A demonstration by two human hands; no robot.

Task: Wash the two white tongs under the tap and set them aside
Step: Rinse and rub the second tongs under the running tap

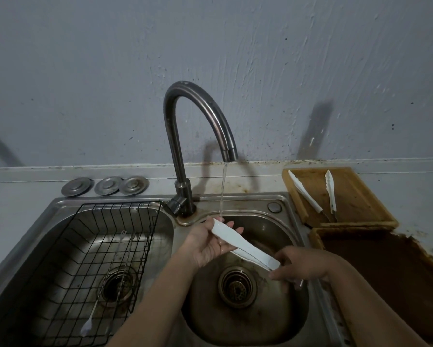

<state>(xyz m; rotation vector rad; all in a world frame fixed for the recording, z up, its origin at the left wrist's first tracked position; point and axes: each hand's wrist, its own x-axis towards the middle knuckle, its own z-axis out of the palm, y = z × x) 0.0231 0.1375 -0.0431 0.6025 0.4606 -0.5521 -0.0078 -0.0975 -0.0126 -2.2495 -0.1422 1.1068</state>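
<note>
A white tong (243,245) lies slanted over the right sink basin (280,319). My left hand (207,242) cups its upper end from below, right where the thin water stream (223,191) from the curved tap (197,126) lands. My right hand (299,267) pinches its lower end. Two other white utensils lie on the wooden board (355,204) to the right: a tong (304,192) and another tong (330,190), both with thin metal tips.
A black wire basket (140,249) sits in the left basin, with a long thin brush (102,284) in it. Three metal drain lids (105,185) lie behind the sink. A second, dark wooden tray (390,279) sits at the right.
</note>
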